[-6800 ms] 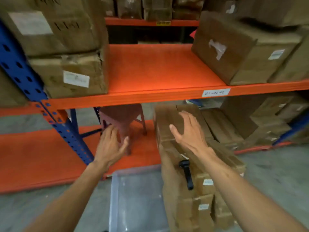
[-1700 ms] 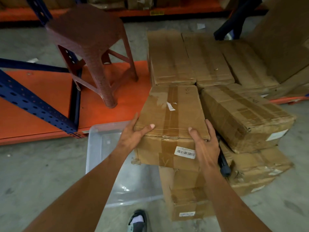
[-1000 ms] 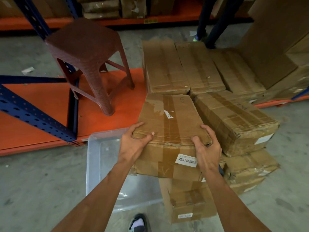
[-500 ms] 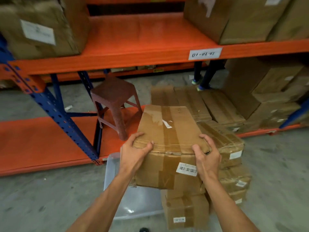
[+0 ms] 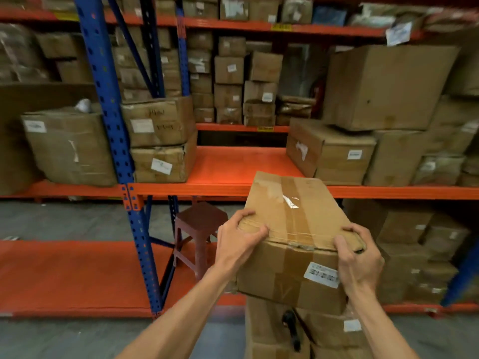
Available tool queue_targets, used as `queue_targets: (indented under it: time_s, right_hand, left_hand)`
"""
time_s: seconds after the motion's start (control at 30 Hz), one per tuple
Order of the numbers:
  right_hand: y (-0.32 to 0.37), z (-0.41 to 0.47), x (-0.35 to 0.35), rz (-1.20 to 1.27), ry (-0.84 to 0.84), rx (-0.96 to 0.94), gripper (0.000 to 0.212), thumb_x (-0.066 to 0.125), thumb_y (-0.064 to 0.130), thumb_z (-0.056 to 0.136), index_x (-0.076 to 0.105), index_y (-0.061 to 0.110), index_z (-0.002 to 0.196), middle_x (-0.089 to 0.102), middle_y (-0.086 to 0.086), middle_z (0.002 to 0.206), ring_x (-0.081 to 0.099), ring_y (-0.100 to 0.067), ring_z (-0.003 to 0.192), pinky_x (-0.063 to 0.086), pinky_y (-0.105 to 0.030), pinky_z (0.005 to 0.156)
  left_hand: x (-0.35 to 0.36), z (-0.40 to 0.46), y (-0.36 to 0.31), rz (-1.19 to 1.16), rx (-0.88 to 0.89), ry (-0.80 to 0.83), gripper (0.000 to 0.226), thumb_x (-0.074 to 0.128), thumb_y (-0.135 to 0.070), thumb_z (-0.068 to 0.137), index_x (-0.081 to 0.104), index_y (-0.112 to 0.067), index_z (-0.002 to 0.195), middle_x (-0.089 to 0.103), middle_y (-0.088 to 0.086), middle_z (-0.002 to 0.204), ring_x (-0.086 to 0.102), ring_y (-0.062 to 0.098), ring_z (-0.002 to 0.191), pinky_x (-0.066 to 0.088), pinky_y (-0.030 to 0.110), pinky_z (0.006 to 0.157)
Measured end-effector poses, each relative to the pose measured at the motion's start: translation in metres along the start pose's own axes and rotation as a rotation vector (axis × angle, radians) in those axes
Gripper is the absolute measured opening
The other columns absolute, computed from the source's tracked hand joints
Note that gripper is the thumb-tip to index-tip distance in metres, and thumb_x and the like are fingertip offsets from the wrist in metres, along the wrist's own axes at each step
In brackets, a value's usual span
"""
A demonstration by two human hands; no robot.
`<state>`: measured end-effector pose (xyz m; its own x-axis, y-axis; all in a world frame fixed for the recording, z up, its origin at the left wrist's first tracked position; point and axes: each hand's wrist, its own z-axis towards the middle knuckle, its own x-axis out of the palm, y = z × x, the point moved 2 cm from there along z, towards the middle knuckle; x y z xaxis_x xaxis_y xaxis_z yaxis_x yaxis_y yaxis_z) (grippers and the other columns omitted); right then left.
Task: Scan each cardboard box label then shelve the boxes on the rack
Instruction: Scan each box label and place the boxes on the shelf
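Observation:
I hold a taped cardboard box (image 5: pixel 293 218) up in front of the orange middle shelf (image 5: pixel 228 164) of the rack. My left hand (image 5: pixel 237 239) grips its near left corner and my right hand (image 5: pixel 357 260) grips its near right corner. A white barcode label (image 5: pixel 321 274) shows on the box's near face. Below it a stack of cardboard boxes (image 5: pixel 326 330) stands on the floor, with a black handheld scanner (image 5: pixel 291 329) lying on the stack.
Boxes flank the bare stretch of middle shelf: a stack (image 5: pixel 160 141) on the left, a box (image 5: pixel 329 151) on the right. A blue upright (image 5: pixel 114 141) stands at left. A brown stool (image 5: pixel 198 229) sits on the low orange shelf (image 5: pixel 64 275).
The box has been lifted off the floor stack and raised to the height of the middle shelf. My view has tilted up from the floor to the rack.

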<state>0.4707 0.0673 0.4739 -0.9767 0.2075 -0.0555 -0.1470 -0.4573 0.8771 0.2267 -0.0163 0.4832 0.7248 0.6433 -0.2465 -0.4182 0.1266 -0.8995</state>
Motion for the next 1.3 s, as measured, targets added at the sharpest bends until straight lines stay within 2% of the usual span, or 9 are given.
queue_targets:
  time_s: [0.3,0.4,0.67,0.83,0.97,1.07,1.13,1.2,1.3]
  right_hand:
    - [0.075,0.046,0.063,0.104,0.027,-0.072,0.03,0.066,0.037,0.072,0.073,0.03,0.101,0.064,0.028,0.091,0.056,0.026,0.081,0.039,-0.001,0.059]
    - [0.078,0.065,0.11,0.097,0.077,-0.072,0.034,0.066,0.04,0.072,0.072,0.03,0.103,0.065,0.025,0.093,0.06,0.015,0.083,0.042,-0.013,0.064]
    - [0.034,0.108,0.268,0.045,0.164,-0.061,0.031,0.066,0.043,0.072,0.071,0.035,0.101,0.068,0.026,0.096,0.062,-0.006,0.089,0.047,-0.03,0.073]
    - [-0.016,0.123,0.356,0.035,0.143,-0.047,0.028,0.062,0.047,0.072,0.067,0.043,0.099,0.062,0.046,0.097,0.057,0.019,0.091,0.043,-0.023,0.068]
    - [-0.036,0.151,0.403,0.019,0.146,-0.013,0.034,0.061,0.051,0.069,0.066,0.045,0.103,0.067,0.036,0.094,0.062,0.006,0.094,0.043,-0.016,0.07]
    - [-0.035,0.175,0.42,-0.085,0.257,0.032,0.033,0.064,0.054,0.072,0.062,0.051,0.104,0.067,0.025,0.098,0.064,-0.017,0.098,0.044,-0.028,0.076]
    - [-0.038,0.186,0.423,-0.306,0.316,0.041,0.041,0.064,0.061,0.081,0.059,0.052,0.121,0.066,0.002,0.132,0.054,-0.033,0.13,0.044,-0.04,0.098]
    - [-0.041,0.187,0.42,-0.517,0.265,-0.146,0.062,0.054,0.062,0.097,0.047,0.032,0.151,0.024,-0.017,0.171,0.016,-0.033,0.159,0.017,-0.048,0.128]
    - [-0.054,0.154,0.422,-0.608,0.259,-0.653,0.072,0.043,0.049,0.105,0.026,0.013,0.165,0.003,-0.017,0.175,0.001,-0.034,0.162,-0.003,-0.047,0.13]
  left_hand:
    - [-0.068,0.06,-0.05,0.04,0.14,-0.128,0.054,0.074,-0.065,0.067,0.067,-0.04,0.115,0.065,-0.021,0.11,0.059,-0.004,0.099,0.05,0.023,0.081]
    - [-0.09,0.091,-0.041,0.037,0.147,-0.163,0.058,0.072,-0.067,0.068,0.066,-0.038,0.117,0.06,-0.026,0.11,0.057,-0.005,0.099,0.047,0.016,0.075]
    - [-0.137,0.204,0.047,0.071,0.071,-0.221,0.051,0.072,-0.067,0.067,0.068,-0.041,0.111,0.063,-0.025,0.103,0.057,-0.012,0.096,0.045,0.006,0.067]
    - [-0.148,0.277,0.115,0.044,0.003,-0.166,0.045,0.077,-0.061,0.068,0.067,-0.045,0.108,0.071,-0.022,0.091,0.063,-0.012,0.087,0.049,0.007,0.066]
    - [-0.145,0.333,0.146,0.169,0.027,-0.127,0.049,0.072,-0.063,0.076,0.064,-0.042,0.119,0.069,-0.016,0.108,0.065,0.003,0.099,0.056,0.024,0.083]
    - [-0.135,0.367,0.151,0.582,0.249,-0.193,0.041,0.06,-0.05,0.092,0.069,-0.021,0.12,0.064,0.007,0.133,0.062,0.028,0.118,0.053,0.04,0.095]
    - [-0.122,0.378,0.149,0.877,0.561,-0.269,0.038,0.048,-0.037,0.101,0.073,-0.009,0.11,0.061,0.021,0.136,0.056,0.041,0.128,0.049,0.056,0.101]
    - [-0.112,0.381,0.159,1.001,0.825,-0.261,0.046,0.038,-0.033,0.107,0.072,-0.003,0.116,0.058,0.022,0.14,0.05,0.039,0.135,0.041,0.061,0.108]
    - [-0.109,0.374,0.192,1.077,0.92,-0.2,0.06,0.033,-0.045,0.107,0.048,-0.002,0.146,0.04,0.022,0.155,0.033,0.036,0.147,0.019,0.06,0.121]
